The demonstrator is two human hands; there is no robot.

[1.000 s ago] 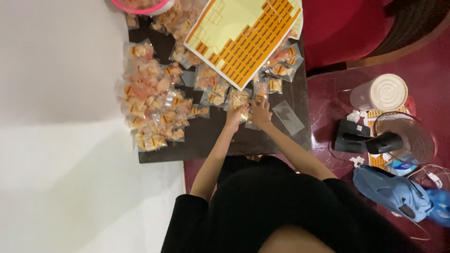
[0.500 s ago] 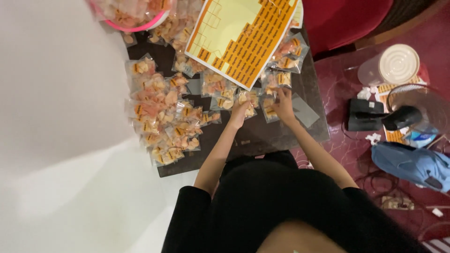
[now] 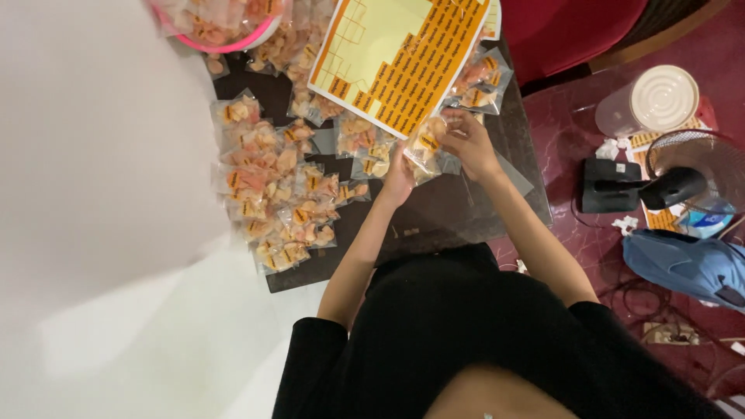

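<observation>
Both my hands hold one small clear snack packet [image 3: 426,144] with an orange sticker, raised just above the dark table [image 3: 450,217]. My left hand [image 3: 400,178] grips its lower left side; my right hand [image 3: 469,143] pinches its upper right side. A yellow sticker sheet [image 3: 403,54] with rows of orange labels lies just beyond the packet. Several more filled packets [image 3: 275,194] lie spread over the table's left half.
A pink-rimmed bowl [image 3: 225,23] of packets sits at the far left corner. On the red floor to the right stand a clear plastic jar with a white lid [image 3: 656,101], a small fan [image 3: 698,174], a black box [image 3: 609,186] and a blue bag [image 3: 687,268]. A red seat [image 3: 574,31] is beyond.
My hands have lifted a packet off the table and brought it up between them; the head camera has also shifted, so the table sits lower in view.
</observation>
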